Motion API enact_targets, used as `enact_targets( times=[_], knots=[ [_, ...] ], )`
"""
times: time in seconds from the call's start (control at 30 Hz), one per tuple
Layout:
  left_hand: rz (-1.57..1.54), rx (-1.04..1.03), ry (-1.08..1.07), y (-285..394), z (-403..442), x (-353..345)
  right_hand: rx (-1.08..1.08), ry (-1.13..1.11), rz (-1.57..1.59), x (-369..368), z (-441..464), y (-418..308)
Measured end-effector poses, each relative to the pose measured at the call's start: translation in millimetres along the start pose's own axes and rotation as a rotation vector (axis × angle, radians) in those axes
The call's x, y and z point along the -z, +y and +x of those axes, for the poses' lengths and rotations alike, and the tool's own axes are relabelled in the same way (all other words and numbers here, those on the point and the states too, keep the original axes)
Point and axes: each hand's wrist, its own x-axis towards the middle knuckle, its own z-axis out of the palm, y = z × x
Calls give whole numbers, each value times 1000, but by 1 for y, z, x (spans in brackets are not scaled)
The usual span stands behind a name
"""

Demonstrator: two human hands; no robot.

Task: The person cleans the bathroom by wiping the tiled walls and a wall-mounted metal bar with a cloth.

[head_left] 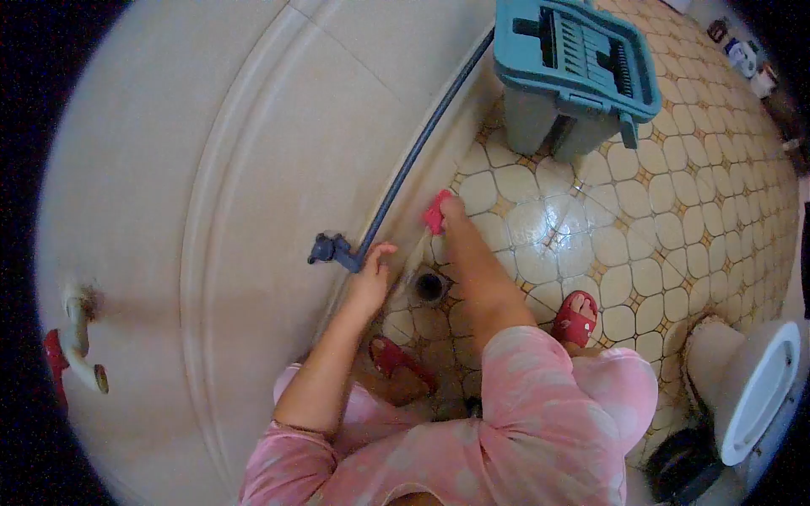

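Vivid-pink, crumpled cloth (434,214) mid-frame — gripped in our right hand (453,211); our left hand (369,285) loosely open, empty — by grey pipe (413,156).

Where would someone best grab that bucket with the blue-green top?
The bucket is probably best gripped by its blue-green rim, from above on the near side, hooking under the edge, which juts past the narrower sides below; the pipe runs by the left. The right hand, on the pink cloth, must come free first.

Both arms (485,270) reach forward, the left hand (372,278) loosely spread, the right hand (453,211) curled gripping.
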Motion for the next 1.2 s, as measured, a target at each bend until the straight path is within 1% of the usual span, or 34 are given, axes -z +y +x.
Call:
enact_targets(
  times=[0.1,0.17,0.2,0.23,0.27,0.3,0.37,0.4,0.43,0.47,0.5,0.57,0.6,0.7,0.77,0.8,0.83,0.9,1.0,1.07,1.1,1.13,1.2],
  knots=[
    [70,-109,45,-16,8,-4,79,-4,5,-5,24,-41],
    [-44,96,32,-11,9,-3,202,-75,2,-4,51,-69],
    [-57,97,48,-14,10,-4,276,-124,1,2,69,-85],
    [-71,98,64,-17,11,-6,312,-135,31,3,68,-92],
    [-38,-4,105,-31,15,-10,347,-148,61,3,66,-99],
    [-8,-106,147,-38,17,-13,346,-125,121,-4,45,-105],
    [-71,-68,139,-26,10,-12,430,-118,163,-12,35,-93],
    [-103,-50,135,-16,5,-9,517,-133,146,-9,52,-68],
    [-76,-62,119,-3,-1,-6,751,-10,-71,-8,56,-46],
    [-51,-74,105,13,-8,-3,961,178,-287,-8,58,-25],
    [-27,-86,93,26,-14,-1,1282,511,-722,-9,44,-1],
    [66,-164,89,42,-22,1,822,168,-443,-11,-27,4],
    [113,-201,88,46,-25,1,849,153,-468,-9,-41,24],
    [131,-226,128,50,-27,-4,949,121,-489,-11,-94,71],
    [53,-175,115,53,-22,-5,646,-260,-4,-8,-104,106],
    [16,-147,109,53,-21,-6,479,-385,162,-7,-107,107],
    [20,-133,110,53,-18,-6,295,-475,324,-7,-110,108],
    [29,-104,113,52,-14,-6,-75,-535,494,-5,-105,101],
    [-15,-121,124,54,-12,-6,472,-206,-11,-11,-84,91],
    [100,-209,165,54,-16,-4,352,-124,84,-10,-41,81],
    [156,-254,185,55,-19,-2,285,-101,52,-15,-66,39],
    [132,-251,173,56,-20,0,218,-78,19,-21,-96,-11],
    [82,-238,153,57,-24,3,329,-54,28,-21,-49,-42]
  ],
)
